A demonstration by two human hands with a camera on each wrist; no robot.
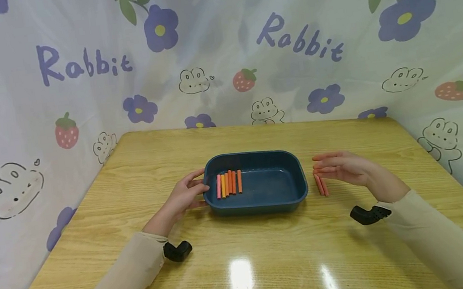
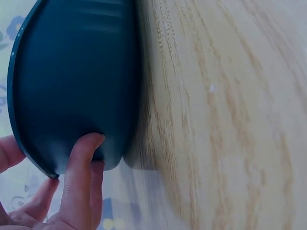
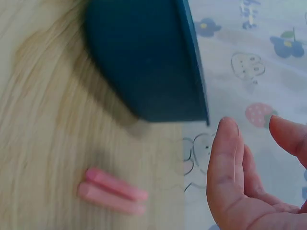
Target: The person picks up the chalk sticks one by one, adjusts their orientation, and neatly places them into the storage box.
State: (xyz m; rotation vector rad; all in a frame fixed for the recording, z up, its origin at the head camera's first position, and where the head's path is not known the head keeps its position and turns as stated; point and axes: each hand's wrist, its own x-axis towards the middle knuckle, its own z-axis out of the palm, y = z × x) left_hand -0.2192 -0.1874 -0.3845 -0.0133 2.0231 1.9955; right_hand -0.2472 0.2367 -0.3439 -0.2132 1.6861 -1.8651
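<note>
A dark blue rectangular tub stands on the table. My left hand grips its left end, the thumb over the rim and the other fingers against the outer wall, as the left wrist view also shows. Inside, at the left, lie a pink chalk stick, a yellow one and several orange ones, side by side. To the right of the tub my right hand hovers with fingers extended and nothing held. Two pinkish chalk sticks lie together on the table below its fingertips.
The wooden table carries the tub and loose sticks. Behind and beside it hangs a white curtain printed with rabbits, flowers and strawberries. A black wrist device sits below the left wrist and another below the right.
</note>
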